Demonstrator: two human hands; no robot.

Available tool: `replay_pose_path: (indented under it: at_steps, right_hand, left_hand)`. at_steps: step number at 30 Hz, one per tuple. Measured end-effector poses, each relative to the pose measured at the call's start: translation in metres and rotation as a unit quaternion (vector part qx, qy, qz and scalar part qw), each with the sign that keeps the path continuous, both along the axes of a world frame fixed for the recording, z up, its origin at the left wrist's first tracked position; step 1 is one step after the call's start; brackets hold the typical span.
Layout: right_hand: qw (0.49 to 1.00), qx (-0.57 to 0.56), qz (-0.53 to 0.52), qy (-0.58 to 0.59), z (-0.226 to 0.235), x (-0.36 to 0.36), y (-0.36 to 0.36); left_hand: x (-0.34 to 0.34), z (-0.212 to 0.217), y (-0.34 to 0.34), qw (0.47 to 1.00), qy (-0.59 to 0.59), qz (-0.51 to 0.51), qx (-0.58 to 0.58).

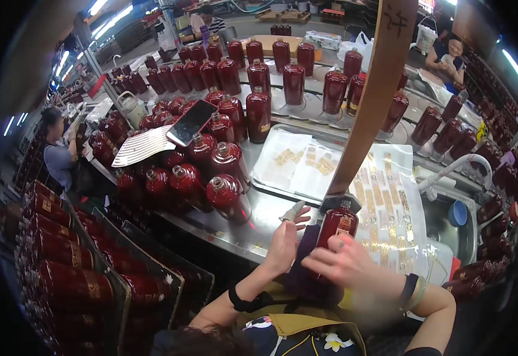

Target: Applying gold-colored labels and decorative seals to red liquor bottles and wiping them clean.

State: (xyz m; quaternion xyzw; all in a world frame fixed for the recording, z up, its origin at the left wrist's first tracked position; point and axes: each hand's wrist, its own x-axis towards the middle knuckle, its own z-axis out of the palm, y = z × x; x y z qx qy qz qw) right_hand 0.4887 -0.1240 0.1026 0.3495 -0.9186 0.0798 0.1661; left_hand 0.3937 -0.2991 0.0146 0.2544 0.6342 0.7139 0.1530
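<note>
A dark red glass bottle (332,228) with a gold label stands tilted in front of me, its neck near the foot of a wooden post. My right hand (342,261) is over the bottle's front, its bent fingers at the label. Blur and overlap hide whether these fingers grip anything. Left of the bottle, my left hand (287,238) is open, fingers stretched out and apart, a pale cover on one fingertip. A dark purple cloth (307,261) lies between my hands, beside the bottle. The bottle's lower end is hidden behind my right hand.
The wooden post (366,101) rises just beyond the bottle. Right of it lies a sheet of gold decals (389,202), then a sink (469,234) with a faucet. Left stand crowded red bottles (226,199), with a phone (193,123) on top. A tray (265,178) holds decals on paper.
</note>
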Motion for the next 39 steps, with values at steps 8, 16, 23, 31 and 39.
replay_pose_path:
  at_steps: [8, 16, 23, 31, 39]
  right_hand:
    - [0.967, -0.11, -0.187, 0.135, -0.015, -0.021, 0.058]
    - [0.914, -0.322, -0.223, 0.109, -0.043, -0.011, 0.047]
    - [0.97, -0.214, -0.023, 0.115, -0.048, 0.025, 0.038]
    - [0.954, -0.154, -0.203, 0.158, -0.043, -0.003, 0.064]
    - [0.943, -0.227, -0.204, 0.134, -0.032, -0.01, 0.06]
  left_hand:
    - [0.002, 0.006, 0.007, 0.999, -0.007, -0.039, -0.031]
    - [0.008, 0.006, 0.015, 0.993, -0.091, -0.072, -0.011]
    - [0.009, -0.003, 0.021, 0.993, -0.086, -0.082, -0.007]
    - [0.013, 0.003, 0.023, 0.995, -0.063, -0.073, -0.026]
    - [0.012, 0.002, 0.032, 0.973, -0.224, -0.049, 0.026]
